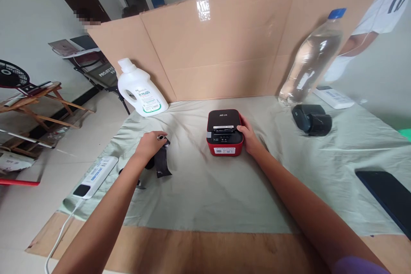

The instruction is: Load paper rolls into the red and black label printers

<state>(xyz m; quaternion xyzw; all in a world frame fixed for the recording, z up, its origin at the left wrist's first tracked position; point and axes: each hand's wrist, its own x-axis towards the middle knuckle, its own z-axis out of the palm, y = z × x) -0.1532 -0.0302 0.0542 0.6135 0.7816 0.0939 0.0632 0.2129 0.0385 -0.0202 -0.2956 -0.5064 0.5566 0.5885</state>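
A small red and black box-shaped device, which looks like a label printer [224,132], sits upright on the cloth in the middle. My right hand [248,135] grips its right side, thumb on the top edge and the other fingers mostly hidden behind it. Over to the left, my left hand [150,147] is closed on a black strip [163,165] that hangs down to the cloth. A small round silvery part [162,137] shows at my fingertips. Other dark pieces lie partly hidden under my left hand and forearm.
A white jug [141,90] and a large clear bottle [311,62] stand before the cardboard wall [221,51]. Black cylindrical objects [311,120] and a phone [385,195] lie at right. A white power strip [96,177] with a cable lies at left. Another person's arm shows behind.
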